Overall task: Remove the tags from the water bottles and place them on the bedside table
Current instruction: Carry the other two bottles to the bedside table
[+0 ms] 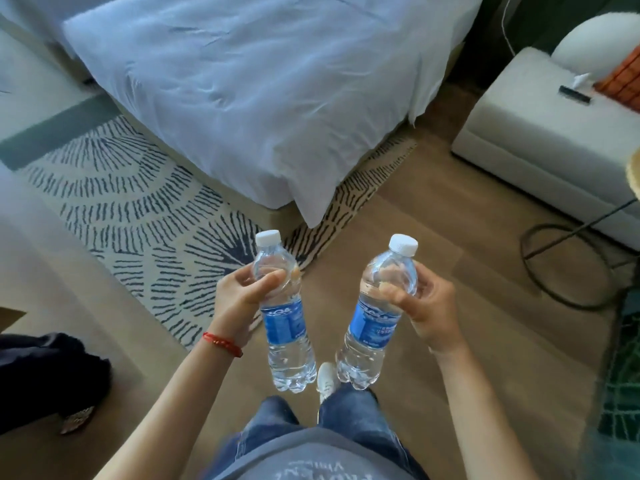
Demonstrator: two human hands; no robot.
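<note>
A bedroom with a wood floor: a white-covered bed sits on a rug with dark radiating strokes, and a pale upholstered bedside table stands well beyond the right-hand fingers, off to the far right. The person stands holding two water bottles, one per hand. The left hand has its fingers curled round the shoulder of the left bottle; the right hand grips the right bottle the same way, thumb across the front. Just below the fingers, each bottle carries its blue label, and both white caps are on, above the fingers. By my reckoning nothing is done yet: two labels left to strip, two bottles left to set down on the table.
</note>
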